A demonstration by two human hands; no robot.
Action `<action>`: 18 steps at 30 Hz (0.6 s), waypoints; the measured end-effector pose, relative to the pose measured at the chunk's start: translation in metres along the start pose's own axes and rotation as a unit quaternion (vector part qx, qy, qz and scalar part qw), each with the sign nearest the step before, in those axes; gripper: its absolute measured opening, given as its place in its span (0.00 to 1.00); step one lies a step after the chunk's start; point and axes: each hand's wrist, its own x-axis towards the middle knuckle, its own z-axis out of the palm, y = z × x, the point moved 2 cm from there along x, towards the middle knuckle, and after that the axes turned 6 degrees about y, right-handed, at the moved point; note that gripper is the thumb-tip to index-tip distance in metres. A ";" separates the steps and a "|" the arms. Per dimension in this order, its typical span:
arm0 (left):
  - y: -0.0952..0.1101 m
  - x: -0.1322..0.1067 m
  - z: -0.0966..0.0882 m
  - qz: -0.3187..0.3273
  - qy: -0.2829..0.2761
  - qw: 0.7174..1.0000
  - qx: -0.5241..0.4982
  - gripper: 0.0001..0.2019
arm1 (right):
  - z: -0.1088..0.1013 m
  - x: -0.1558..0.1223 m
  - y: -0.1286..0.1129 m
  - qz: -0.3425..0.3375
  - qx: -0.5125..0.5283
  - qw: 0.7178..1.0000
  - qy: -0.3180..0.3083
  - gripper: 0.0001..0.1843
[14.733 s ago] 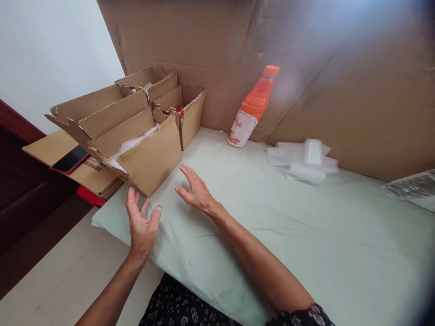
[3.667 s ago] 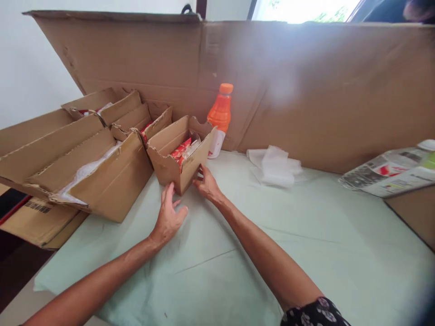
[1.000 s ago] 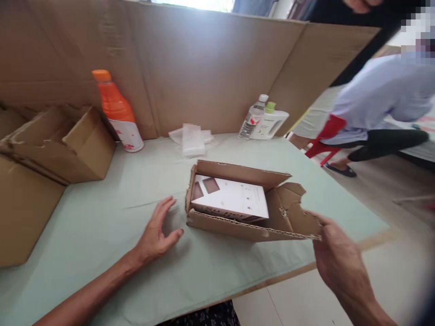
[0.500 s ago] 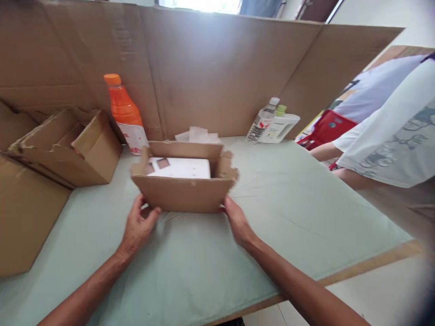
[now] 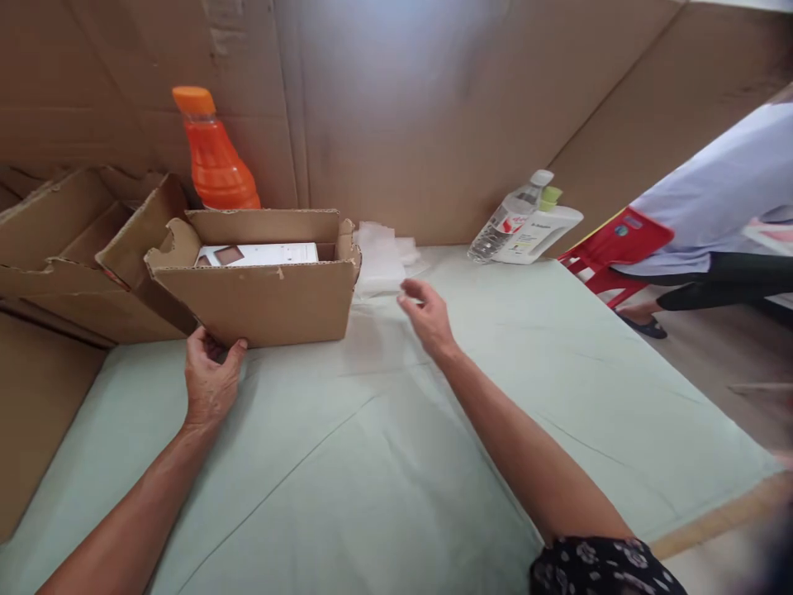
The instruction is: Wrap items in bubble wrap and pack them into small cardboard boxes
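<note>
An open-topped cardboard box [image 5: 266,306] stands on the green-clothed table, left of centre, with a white item [image 5: 278,254] with dark squares on it lying inside. My left hand [image 5: 211,376] grips the box at its lower front left corner, the thumb against the front bottom edge; some fingertips are hidden beneath it. Apart from the box, my right hand [image 5: 430,318] hovers to its right, holding nothing, its fingers loosely bent and spread. Just beyond that hand lie several translucent white sheets [image 5: 379,258], partly behind the box.
An orange bottle [image 5: 220,165] stands behind the box. More cardboard boxes [image 5: 68,285] line the left side. At the back right, a clear bottle [image 5: 511,219] leans by a white bottle [image 5: 545,231]. A cardboard wall [image 5: 396,124] closes the back. A person sits beyond, near a red chair [image 5: 632,244].
The box has shifted left, closer to the other boxes, with my left hand still on it. My right hand has let go of its right side and moved away towards the sheets.
</note>
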 end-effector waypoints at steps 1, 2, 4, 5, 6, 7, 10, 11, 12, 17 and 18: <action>-0.001 0.000 0.000 0.003 -0.001 1.000 0.006 0.29 | -0.006 0.016 0.004 0.015 -0.007 0.999 0.036 0.35; -0.002 0.000 -0.001 0.004 0.001 1.000 0.013 0.29 | -0.009 0.031 0.007 0.032 -0.012 0.997 0.063 0.36; -0.003 0.000 -0.003 -0.004 0.004 1.000 0.025 0.30 | -0.005 0.052 0.010 0.063 -0.013 0.994 0.082 0.31; -0.004 0.000 -0.004 -0.008 0.006 0.999 0.031 0.30 | -0.002 0.058 0.009 0.072 -0.010 0.994 0.079 0.27; -0.006 0.000 -0.006 -0.010 0.008 0.999 0.038 0.31 | 0.001 0.060 0.006 0.075 -0.004 0.995 0.071 0.22; -0.008 0.000 -0.007 -0.009 0.010 0.999 0.046 0.31 | 0.002 0.057 0.002 0.075 0.003 0.995 0.066 0.19; -0.016 0.004 -0.008 0.004 0.014 0.998 0.062 0.31 | -0.010 0.024 -0.017 0.071 0.040 0.995 0.052 0.17; -0.017 0.005 -0.007 0.006 0.008 0.998 0.059 0.30 | -0.018 0.006 -0.024 0.080 0.071 0.994 0.036 0.18; -0.018 0.006 -0.006 0.007 -0.001 0.999 0.051 0.28 | -0.026 -0.014 -0.032 0.100 0.110 0.989 0.014 0.20; 0.012 -0.013 -0.017 0.119 0.044 0.990 0.062 0.32 | -0.066 -0.107 -0.060 0.229 0.259 0.938 -0.036 0.25; 0.023 -0.026 -0.023 0.152 0.058 0.984 0.070 0.34 | -0.070 -0.119 -0.062 0.240 0.273 0.931 -0.033 0.26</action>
